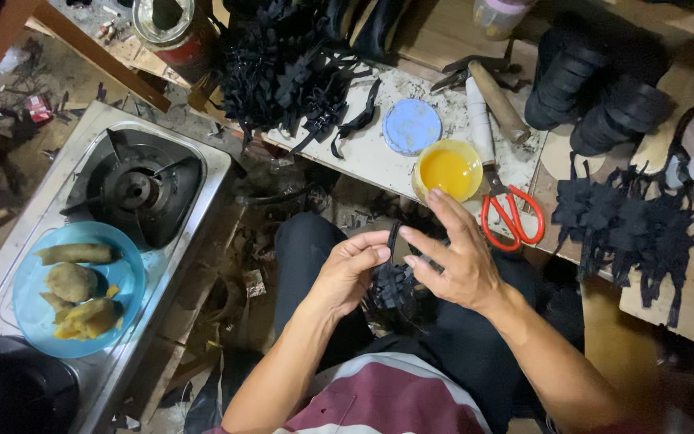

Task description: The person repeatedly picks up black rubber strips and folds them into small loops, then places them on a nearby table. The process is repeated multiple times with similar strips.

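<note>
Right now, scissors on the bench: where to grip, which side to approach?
Grip the scissors by the red loop handles, coming from the person's side. The loops point toward the lap and lie clear on the bench, while the blades point away, tucked by the white roll and close to the yellow cup.

A small, cluttered craft workshop, as I see it from the head camera.

I make out a stained workboard [371, 157] with red-handled scissors [512, 213], a tub of yellow glue [447, 169], heaps of black cut strips [291, 68], stacked black soles [568, 76] and scraps underfoot.
</note>
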